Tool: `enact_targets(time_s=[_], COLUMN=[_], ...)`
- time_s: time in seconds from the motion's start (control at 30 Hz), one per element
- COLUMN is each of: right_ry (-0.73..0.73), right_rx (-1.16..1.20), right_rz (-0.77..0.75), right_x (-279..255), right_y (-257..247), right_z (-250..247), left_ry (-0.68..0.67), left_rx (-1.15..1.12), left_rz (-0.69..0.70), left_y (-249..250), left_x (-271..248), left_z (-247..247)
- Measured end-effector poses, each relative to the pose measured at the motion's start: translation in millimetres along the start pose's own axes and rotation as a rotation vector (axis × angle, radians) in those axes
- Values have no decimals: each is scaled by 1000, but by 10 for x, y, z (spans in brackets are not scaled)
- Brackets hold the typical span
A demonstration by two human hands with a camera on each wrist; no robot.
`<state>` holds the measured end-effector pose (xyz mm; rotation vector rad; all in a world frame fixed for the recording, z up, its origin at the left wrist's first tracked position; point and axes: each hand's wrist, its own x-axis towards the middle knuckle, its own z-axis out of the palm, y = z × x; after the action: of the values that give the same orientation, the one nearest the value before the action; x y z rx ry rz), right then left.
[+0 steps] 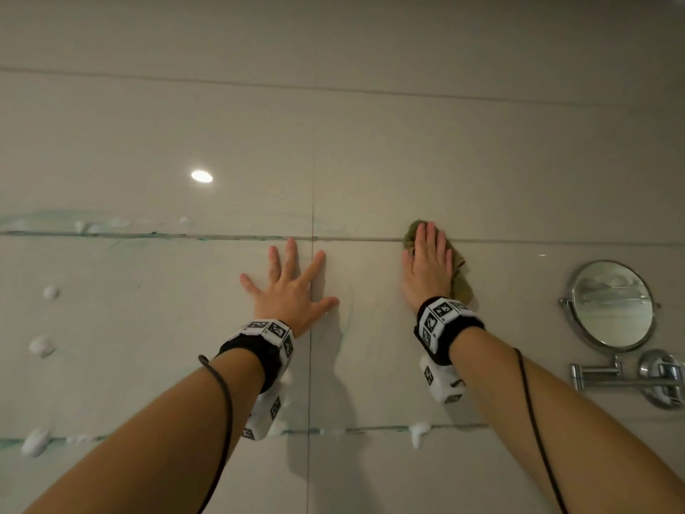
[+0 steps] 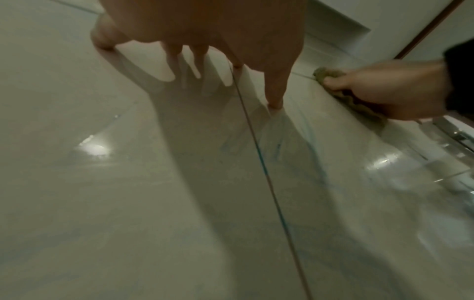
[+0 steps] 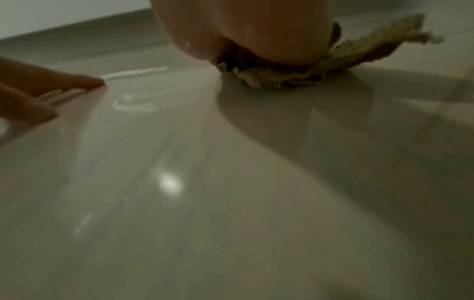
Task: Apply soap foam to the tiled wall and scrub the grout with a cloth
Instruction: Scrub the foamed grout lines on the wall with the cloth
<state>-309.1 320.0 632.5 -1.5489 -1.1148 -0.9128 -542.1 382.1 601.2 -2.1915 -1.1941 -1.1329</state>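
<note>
I'm mid-scrub on the tiled wall [image 1: 370, 161], foam already on, working the horizontal grout line [image 1: 519, 241]. My left hand [image 1: 291, 291] is spread flat, bracing. My right hand [image 1: 430, 265] presses the crumpled green cloth [image 1: 461, 280] onto that line with straight fingers. Next, I judge, comes firm rubbing along it, then toward the 1 foam blob [image 1: 419, 432] below.

**A dim bathroom corner**

Large glossy beige tiles [image 1: 482, 161] fill the view, catching the oval glare of a ceiling light [image 1: 201, 176]. At the right edge a round chrome mirror [image 1: 611, 304] stands out on a folding arm [image 1: 626, 376] fixed to the tiles.
</note>
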Motion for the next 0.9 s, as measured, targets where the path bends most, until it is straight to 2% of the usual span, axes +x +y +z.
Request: enact_targets(time_s=[0.07, 0.17, 0.3, 0.37, 0.47, 0.57, 0.63, 0.7, 0.77, 0.9], right_ry=[-28, -94, -218, -235, -167, -95, -87, -94, -97, -138], right_rx=[-15, -30, -58, -86, -102, -58, -41, -44, -61, -113], right_rz=[-52, -254, -478, -469, -277, -108, -68, -90, -186, -411], right_x=[66, -93, -681, -721, -459, -135, 30, 142, 171, -186], right_y=[-232, -491, -310, -99, 39, -73, -280, -550, -836, -1178], right_z=[34, 129, 185, 143, 56, 27, 52, 103, 172, 338], left_ry=[0, 9, 27, 25, 17, 21, 32, 39, 68, 90], left_rx=[4, 15, 29, 49, 50, 14, -29, -40, -47, -54], left_rz=[3, 5, 12, 26, 42, 49, 39, 36, 48, 75], left_y=[-21, -50, -128, -188, -256, -315, -369, -420, -486, -673], left_x=[1, -15, -54, -61, -69, -53, -49, -51, -53, -72], left_z=[3, 0, 4, 3, -12, -20, -30, -32, -21, -1])
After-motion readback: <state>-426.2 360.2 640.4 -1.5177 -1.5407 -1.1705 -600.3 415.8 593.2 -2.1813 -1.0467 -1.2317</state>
